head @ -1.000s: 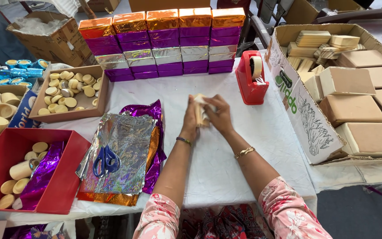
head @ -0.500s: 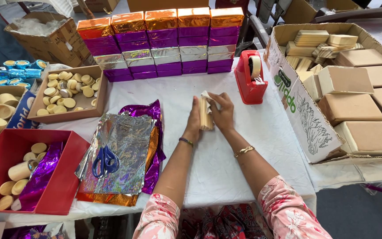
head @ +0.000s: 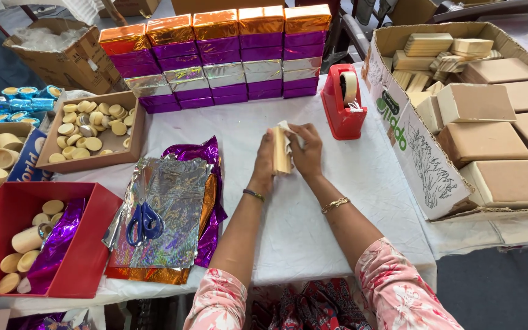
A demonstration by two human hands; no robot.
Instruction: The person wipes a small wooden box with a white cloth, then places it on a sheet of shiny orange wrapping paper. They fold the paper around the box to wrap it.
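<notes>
Centrally, on the white-covered table point(head: 313, 208), a pale wooden block point(head: 280, 150) with white paper at its top is stood on edge and clasped between the left hand point(head: 264, 160) and right hand point(head: 306, 153). Behind it, stacked foil-wrapped boxes point(head: 215, 55) are ranged; a cardboard box point(head: 410, 153) of blocks is set to the right, foil sheets point(head: 166, 214) with blue scissors point(head: 143, 221) to the left, a red tape dispenser point(head: 344, 101) just beside. Compared with half a second ago, the block is held almost unchanged.
</notes>
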